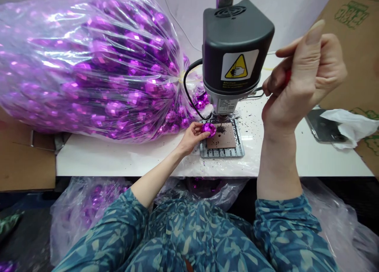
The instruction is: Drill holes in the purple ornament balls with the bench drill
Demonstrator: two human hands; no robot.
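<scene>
Between the fingertips of my left hand (192, 138) is a shiny purple faceted ball (209, 130), at the left edge of a brown board (226, 139). That board lies on the slotted metal base (240, 150) of a small drill press (237, 47), among dark shavings. My right hand (302, 66) is raised at the right of the black motor housing. Its fingers are curled round a red-ended lever handle (286, 78), most of which they cover. The housing hides the upper part of the drill bit.
A big clear bag (103, 66) of purple faceted balls fills the left side. To the right lie a dark phone (318, 124) and a crumpled white tissue (352, 126) on the white table (118, 155). A cardboard box (352, 39) stands at far right. Plastic bags (83, 209) hang below the edge.
</scene>
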